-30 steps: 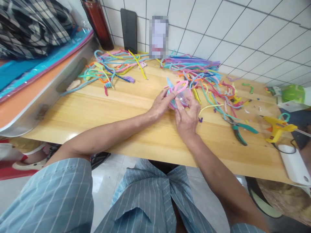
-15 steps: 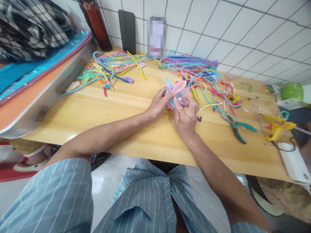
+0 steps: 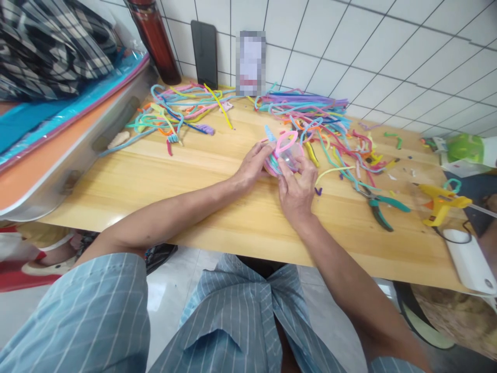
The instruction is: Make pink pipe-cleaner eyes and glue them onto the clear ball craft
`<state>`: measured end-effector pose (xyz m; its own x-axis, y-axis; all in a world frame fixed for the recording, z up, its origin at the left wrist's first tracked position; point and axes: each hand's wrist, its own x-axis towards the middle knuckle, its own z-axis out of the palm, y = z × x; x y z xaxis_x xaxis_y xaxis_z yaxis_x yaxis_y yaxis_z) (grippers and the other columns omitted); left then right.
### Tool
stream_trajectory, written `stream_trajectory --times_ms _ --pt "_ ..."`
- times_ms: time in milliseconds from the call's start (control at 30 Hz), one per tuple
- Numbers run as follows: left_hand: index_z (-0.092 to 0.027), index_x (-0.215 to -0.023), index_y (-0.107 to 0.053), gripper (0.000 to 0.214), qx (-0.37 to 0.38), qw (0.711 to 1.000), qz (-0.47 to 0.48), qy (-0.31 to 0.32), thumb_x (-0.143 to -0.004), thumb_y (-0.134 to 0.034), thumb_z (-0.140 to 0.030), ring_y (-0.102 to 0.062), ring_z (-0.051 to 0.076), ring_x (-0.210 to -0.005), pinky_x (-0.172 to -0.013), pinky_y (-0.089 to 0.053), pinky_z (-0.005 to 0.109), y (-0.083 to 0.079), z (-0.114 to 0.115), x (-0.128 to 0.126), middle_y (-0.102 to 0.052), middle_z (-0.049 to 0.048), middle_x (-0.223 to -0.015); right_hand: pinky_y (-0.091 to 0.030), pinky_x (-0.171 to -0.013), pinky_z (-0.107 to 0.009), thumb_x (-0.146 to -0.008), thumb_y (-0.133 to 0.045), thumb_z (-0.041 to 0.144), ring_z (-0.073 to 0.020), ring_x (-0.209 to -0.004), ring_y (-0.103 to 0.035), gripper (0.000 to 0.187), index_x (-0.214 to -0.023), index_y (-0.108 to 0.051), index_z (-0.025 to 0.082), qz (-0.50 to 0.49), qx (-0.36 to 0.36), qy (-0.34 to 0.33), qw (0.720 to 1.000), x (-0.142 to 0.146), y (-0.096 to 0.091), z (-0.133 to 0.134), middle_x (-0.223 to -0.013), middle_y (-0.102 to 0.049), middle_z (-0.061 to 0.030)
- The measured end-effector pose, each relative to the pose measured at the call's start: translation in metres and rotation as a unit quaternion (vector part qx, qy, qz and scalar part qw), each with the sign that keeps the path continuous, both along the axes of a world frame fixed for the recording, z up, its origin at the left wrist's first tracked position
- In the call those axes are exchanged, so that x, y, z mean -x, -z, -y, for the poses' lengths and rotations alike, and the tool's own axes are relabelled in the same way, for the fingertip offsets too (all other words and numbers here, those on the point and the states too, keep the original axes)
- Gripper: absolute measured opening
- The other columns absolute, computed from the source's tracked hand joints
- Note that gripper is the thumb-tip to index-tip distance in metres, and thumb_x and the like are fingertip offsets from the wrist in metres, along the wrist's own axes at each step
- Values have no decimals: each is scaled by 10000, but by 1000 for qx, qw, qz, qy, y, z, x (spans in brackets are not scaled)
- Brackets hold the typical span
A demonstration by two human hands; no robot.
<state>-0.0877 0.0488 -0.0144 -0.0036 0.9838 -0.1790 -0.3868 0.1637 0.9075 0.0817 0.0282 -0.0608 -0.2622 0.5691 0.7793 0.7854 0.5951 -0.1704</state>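
Between my two hands, just above the wooden table, is a small pipe-cleaner craft point(image 3: 288, 145) with a pink loop, a pale blue pointed piece and a clear rounded part. My left hand point(image 3: 256, 163) grips its left side, fingers closed on the pastel coils. On the near right side, my right hand point(image 3: 298, 184) pinches the craft with thumb and fingers. The underside is hidden by my fingers. Right behind it lie loose pipe cleaners point(image 3: 314, 124) in many colours.
Green-handled pliers point(image 3: 382, 207) and a yellow glue gun point(image 3: 440, 202) lie to the right. More pipe cleaners point(image 3: 174, 111) are heaped at the back left. Two phones lean on the tiled wall, one black point(image 3: 205, 54), beside a red flask point(image 3: 155, 44). A plastic bin point(image 3: 89, 140) stands left.
My left thumb has drawn back a little from the pink loop, which looks more upright and open. Both hands otherwise keep their places on the craft.
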Motion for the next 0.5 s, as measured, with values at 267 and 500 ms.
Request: stream_trajectory --times_ms 267,500 --pt "-255 -1289 -699 393 -40 999 -12 22 -932 -793 -391 -783 262 -1186 -933 -694 367 0 6 -1 -762 69 -1383 -586 -1195 -650 -1166 -536 328 -380 -1464 -617 417 -1533 -734 334 -38 36 -27 998 -4 -1 0 -1525 -590 -172" --pt "-237 -1253 -726 348 -63 998 -8 17 -935 -783 -367 -769 246 -1239 -835 -677 261 2 5 -1 -740 74 -1495 -612 -1174 -613 -1121 -575 233 -361 -1493 -604 425 -1498 -747 326 -31 47 -27 998 -6 3 -1 -1540 -584 -160"
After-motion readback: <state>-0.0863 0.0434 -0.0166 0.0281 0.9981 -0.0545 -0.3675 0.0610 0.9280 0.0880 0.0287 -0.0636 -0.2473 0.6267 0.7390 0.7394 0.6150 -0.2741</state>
